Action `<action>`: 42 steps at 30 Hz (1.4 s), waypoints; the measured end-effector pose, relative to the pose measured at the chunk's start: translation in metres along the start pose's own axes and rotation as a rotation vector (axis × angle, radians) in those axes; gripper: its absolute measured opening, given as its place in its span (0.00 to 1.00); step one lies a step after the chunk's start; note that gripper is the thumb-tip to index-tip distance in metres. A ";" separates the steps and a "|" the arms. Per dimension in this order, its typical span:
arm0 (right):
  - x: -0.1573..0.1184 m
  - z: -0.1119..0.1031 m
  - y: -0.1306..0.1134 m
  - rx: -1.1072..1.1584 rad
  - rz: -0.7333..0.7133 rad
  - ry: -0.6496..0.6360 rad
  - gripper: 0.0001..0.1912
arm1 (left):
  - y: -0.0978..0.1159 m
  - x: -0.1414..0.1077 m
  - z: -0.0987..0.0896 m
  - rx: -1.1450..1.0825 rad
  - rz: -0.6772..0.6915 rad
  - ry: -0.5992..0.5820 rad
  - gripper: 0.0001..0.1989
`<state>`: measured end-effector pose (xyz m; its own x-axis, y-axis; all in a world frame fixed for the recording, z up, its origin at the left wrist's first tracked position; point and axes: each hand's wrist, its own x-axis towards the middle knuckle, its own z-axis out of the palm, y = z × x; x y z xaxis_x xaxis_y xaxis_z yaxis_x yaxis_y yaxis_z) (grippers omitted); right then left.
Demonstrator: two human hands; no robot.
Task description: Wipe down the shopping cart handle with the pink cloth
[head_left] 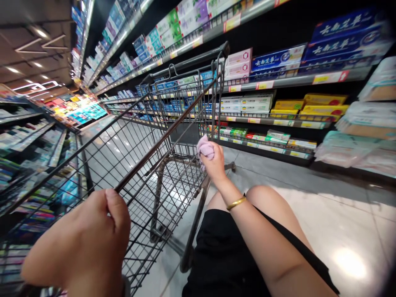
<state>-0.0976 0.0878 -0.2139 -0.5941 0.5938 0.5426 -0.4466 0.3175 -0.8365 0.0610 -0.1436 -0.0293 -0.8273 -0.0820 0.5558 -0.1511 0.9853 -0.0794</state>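
A dark metal shopping cart [167, 134] stands close in front of me, its wire basket slanting across the head view. My left hand [86, 235] is closed around the top rail of the basket's near side. In my right hand [217, 163] is a bunched lilac cloth [205, 147], its fingers wrapped round it. That hand is at the rear end of the cart, by the wire side below the handlebar [192, 61]. Whether the cloth presses on the metal there I cannot tell. A gold bracelet [236, 203] circles the right wrist.
Shelves of boxed goods run along the right, with blue boxes [343, 45] and yellow boxes [323, 111]. Wrapped packages [365, 119] are stacked at the far right. Another shelf [34, 144] lines the left side. My bent knees [272, 198] are beside the cart above the tiled floor [349, 222].
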 end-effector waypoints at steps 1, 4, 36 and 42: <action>-0.006 0.002 0.006 -0.006 0.090 0.021 0.23 | 0.003 0.002 -0.001 0.087 0.012 0.046 0.17; -0.027 0.008 0.015 -0.005 0.338 0.030 0.22 | 0.013 0.008 -0.002 0.226 0.048 0.109 0.17; -0.068 0.016 -0.062 0.256 0.145 -0.205 0.24 | 0.078 0.056 0.029 0.115 0.163 0.185 0.29; -0.082 0.014 -0.024 0.140 0.295 -0.136 0.23 | 0.084 0.056 0.027 0.085 0.139 0.171 0.29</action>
<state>-0.0479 0.0209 -0.2371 -0.7908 0.5379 0.2921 -0.3241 0.0367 -0.9453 -0.0123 -0.0690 -0.0273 -0.7408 0.0872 0.6661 -0.0932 0.9686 -0.2305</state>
